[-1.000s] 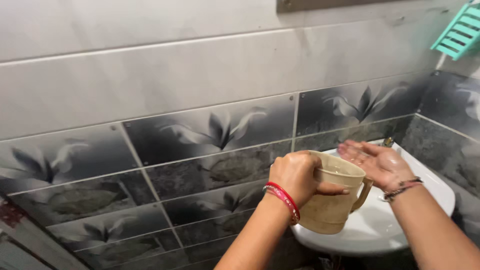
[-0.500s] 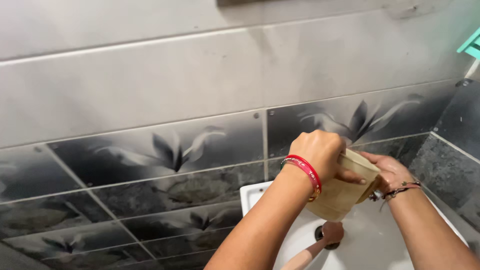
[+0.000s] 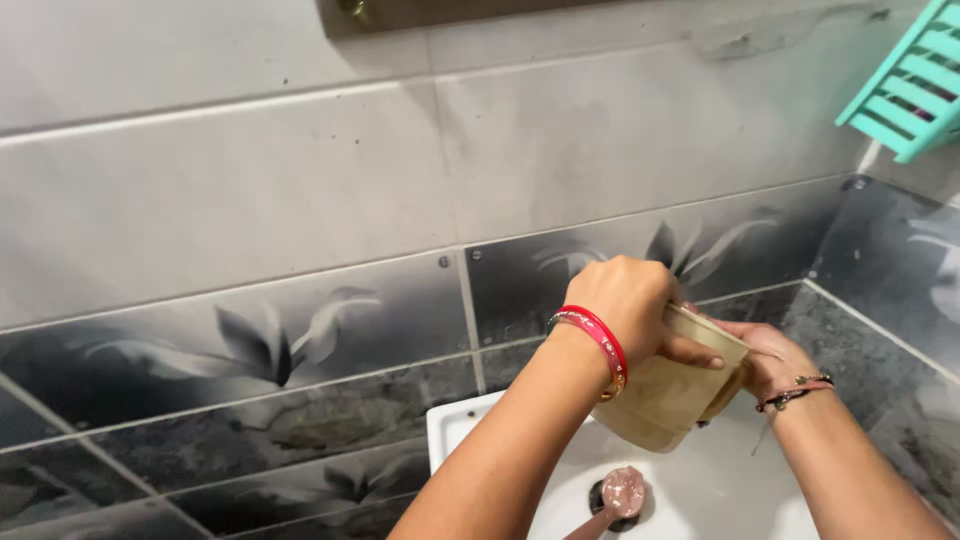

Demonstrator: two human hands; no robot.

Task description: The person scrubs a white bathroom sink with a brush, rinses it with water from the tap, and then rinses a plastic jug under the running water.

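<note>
A beige plastic mug [image 3: 668, 395] is tilted over a white wash basin [image 3: 470, 430]. My left hand [image 3: 632, 305], with red bangles on the wrist, grips the mug's rim from above. My right hand [image 3: 768, 358], wearing a thin bracelet, holds the mug at its handle side on the right. Below the mug, a pinkish spoon-like object [image 3: 615, 497] lies at the basin's dark drain hole.
Grey and dark floral wall tiles [image 3: 300, 340] run behind and to the right of the basin. A teal plastic rack [image 3: 905, 85] hangs at the upper right corner. A brown fixture [image 3: 400, 12] sits at the top edge.
The view has shifted right and down, showing more of the basin and drain. My right hand has gone from open beside the mug to holding it; the mug is tilted further.
</note>
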